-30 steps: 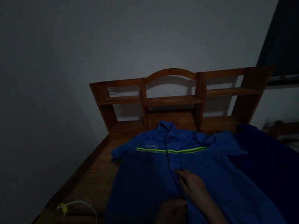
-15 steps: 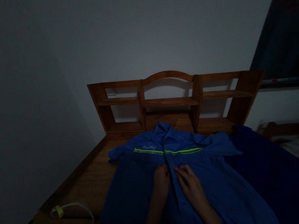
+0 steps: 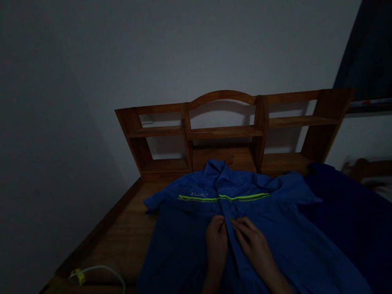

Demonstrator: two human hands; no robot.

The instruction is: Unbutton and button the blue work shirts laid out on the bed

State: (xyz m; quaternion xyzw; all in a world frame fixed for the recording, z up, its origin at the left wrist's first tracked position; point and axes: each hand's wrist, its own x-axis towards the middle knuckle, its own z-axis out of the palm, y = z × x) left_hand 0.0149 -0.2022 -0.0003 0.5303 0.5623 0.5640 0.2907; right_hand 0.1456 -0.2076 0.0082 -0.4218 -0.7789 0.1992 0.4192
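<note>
Lying far left on the bare wooden bed [image 3: 128, 239]: a white cable [image 3: 114, 281], thin and looped, with a small yellow tag [image 3: 78, 275] near its end, well apart from the hands. Running along the left edge: a raised wooden rail, smooth and dark in the dim light.

Spreading flat across the middle of the bed: a blue shirt [image 3: 192, 241], woven cloth, front side up, collar pointing toward the headboard [image 3: 222, 132], short sleeves fanned out to both sides. Crossing the chest: a bright yellow-green stripe [image 3: 223, 197], with small pale lettering just above its left half, too blurred for reading.

Resting on the shirt's front just below the stripe: the left hand [image 3: 216, 239], fingers curled at the centre seam, seeming to be pinching the left edge of the opening, though the dim light is hiding the grip itself. Sitting just beside it, nearly touching: the right hand [image 3: 253, 242], fingers [image 3: 240, 224] bent and closing on the seam's right edge. Hard telling whether a button is lying between them.

Standing behind the collar: the headboard, brown wood with open shelf compartments and an arched top in the centre. Lying right of the shirt and touching its sleeve: a darker blue cloth [image 3: 361, 232], soft and rumpled. Showing farther right: a pale, blurred surface and a dark curtain [image 3: 379, 46] against the grey wall.
</note>
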